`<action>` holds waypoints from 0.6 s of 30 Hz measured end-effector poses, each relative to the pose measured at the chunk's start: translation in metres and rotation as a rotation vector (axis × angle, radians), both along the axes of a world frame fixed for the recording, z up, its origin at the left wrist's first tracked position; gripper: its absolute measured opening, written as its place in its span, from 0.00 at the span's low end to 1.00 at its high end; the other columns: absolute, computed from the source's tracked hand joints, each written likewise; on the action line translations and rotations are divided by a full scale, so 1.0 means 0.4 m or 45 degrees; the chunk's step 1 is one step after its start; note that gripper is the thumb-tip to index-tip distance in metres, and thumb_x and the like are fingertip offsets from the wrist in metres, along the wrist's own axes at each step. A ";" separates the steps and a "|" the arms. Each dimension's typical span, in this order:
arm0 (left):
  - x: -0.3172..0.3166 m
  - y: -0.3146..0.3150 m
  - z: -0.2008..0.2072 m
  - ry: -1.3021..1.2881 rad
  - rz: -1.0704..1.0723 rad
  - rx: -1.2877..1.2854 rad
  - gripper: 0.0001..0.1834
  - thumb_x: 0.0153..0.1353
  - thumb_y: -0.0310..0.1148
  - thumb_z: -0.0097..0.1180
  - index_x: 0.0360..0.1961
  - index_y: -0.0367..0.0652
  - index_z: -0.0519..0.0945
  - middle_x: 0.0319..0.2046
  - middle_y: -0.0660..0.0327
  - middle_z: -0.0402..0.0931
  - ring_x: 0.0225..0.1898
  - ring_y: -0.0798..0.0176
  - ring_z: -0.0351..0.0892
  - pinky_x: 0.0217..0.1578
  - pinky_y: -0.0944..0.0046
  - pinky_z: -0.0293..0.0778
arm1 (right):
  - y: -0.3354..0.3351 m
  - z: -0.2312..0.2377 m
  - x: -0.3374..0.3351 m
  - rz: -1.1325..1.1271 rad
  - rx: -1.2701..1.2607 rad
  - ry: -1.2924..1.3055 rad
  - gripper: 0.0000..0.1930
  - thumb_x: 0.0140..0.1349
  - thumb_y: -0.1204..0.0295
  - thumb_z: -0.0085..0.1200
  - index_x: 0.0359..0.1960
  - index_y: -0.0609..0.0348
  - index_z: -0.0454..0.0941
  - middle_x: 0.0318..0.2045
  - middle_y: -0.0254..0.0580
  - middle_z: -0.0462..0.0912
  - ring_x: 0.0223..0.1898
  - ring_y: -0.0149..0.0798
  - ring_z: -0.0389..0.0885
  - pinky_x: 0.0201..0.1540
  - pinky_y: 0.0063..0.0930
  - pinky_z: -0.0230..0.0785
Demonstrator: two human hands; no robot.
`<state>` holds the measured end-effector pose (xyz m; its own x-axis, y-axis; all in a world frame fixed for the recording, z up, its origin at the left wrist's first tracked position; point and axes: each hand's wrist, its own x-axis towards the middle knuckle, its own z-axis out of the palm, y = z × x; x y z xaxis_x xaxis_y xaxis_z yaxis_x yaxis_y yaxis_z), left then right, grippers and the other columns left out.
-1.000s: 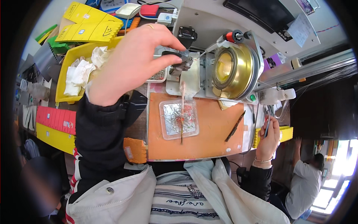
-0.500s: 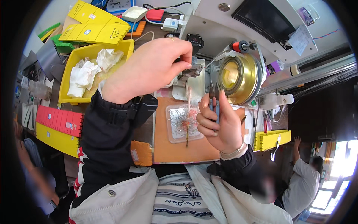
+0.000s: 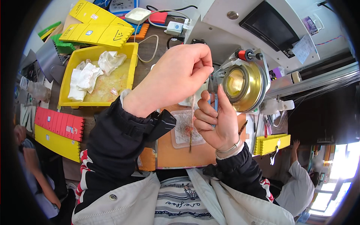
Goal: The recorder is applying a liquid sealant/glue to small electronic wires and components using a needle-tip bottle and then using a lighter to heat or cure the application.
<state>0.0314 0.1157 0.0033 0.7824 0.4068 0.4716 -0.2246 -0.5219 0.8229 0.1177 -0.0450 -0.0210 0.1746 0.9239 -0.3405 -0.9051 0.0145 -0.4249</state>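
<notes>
My left hand [image 3: 176, 77] is raised in front of a winding machine, its fingers pinched on a thin pale strand [image 3: 192, 112] that hangs down over a clear plastic tray [image 3: 182, 125] on an orange mat [image 3: 176, 153]. My right hand [image 3: 217, 120] sits just right of the strand, closed around a small blue-handled tool [image 3: 215, 105] that is mostly hidden by the fingers. Behind both hands is the machine's brass-coloured round spool [image 3: 243, 84] with a red knob [image 3: 245, 55] above it.
A yellow bin [image 3: 71, 75] with crumpled white tissues stands at the left, yellow folded cards behind it. Red and yellow toothed trays [image 3: 56, 129] lie at the left edge, another yellow one [image 3: 272, 144] at the right. Other people sit at the lower left and lower right.
My right hand came up from the yellow tray at the right with the tool to meet the left hand by the spool. The left hand stayed raised, pinching the strand.
</notes>
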 end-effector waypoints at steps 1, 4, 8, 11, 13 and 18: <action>0.000 0.001 0.000 0.000 0.001 0.000 0.04 0.63 0.24 0.55 0.31 0.36 0.73 0.18 0.67 0.69 0.18 0.78 0.63 0.18 0.72 0.58 | 0.001 -0.001 0.001 0.001 0.000 0.000 0.23 0.75 0.47 0.36 0.37 0.53 0.73 0.15 0.21 0.53 0.15 0.18 0.48 0.16 0.15 0.42; -0.001 0.002 0.003 0.036 -0.017 -0.068 0.04 0.62 0.24 0.55 0.31 0.36 0.73 0.18 0.68 0.69 0.19 0.80 0.63 0.19 0.72 0.58 | -0.002 -0.001 0.004 0.018 -0.007 -0.016 0.23 0.75 0.47 0.36 0.37 0.53 0.73 0.15 0.21 0.53 0.14 0.19 0.48 0.16 0.15 0.41; 0.000 0.001 0.004 0.040 -0.027 -0.100 0.04 0.62 0.24 0.55 0.31 0.36 0.74 0.18 0.69 0.69 0.19 0.80 0.63 0.19 0.72 0.58 | -0.004 0.007 0.002 0.036 0.000 -0.059 0.23 0.75 0.47 0.36 0.37 0.53 0.73 0.15 0.20 0.53 0.14 0.18 0.48 0.16 0.15 0.41; -0.002 0.003 0.003 0.036 -0.029 -0.093 0.04 0.62 0.24 0.55 0.31 0.37 0.74 0.18 0.69 0.69 0.19 0.80 0.62 0.19 0.72 0.57 | 0.003 0.006 0.002 0.006 -0.022 -0.060 0.23 0.75 0.47 0.36 0.37 0.52 0.72 0.15 0.20 0.53 0.14 0.18 0.47 0.16 0.15 0.41; -0.002 0.003 0.003 0.033 -0.028 -0.076 0.04 0.62 0.24 0.55 0.30 0.37 0.74 0.18 0.69 0.68 0.19 0.80 0.62 0.19 0.72 0.58 | 0.005 0.006 0.001 -0.023 -0.049 -0.058 0.22 0.75 0.47 0.37 0.37 0.52 0.72 0.15 0.20 0.53 0.14 0.18 0.47 0.16 0.15 0.41; -0.004 0.000 0.012 0.070 -0.040 -0.105 0.04 0.62 0.24 0.55 0.30 0.37 0.74 0.17 0.69 0.68 0.19 0.79 0.63 0.19 0.72 0.58 | 0.005 0.006 -0.002 -0.048 -0.060 -0.062 0.22 0.74 0.47 0.37 0.36 0.50 0.71 0.15 0.20 0.54 0.14 0.18 0.47 0.16 0.14 0.41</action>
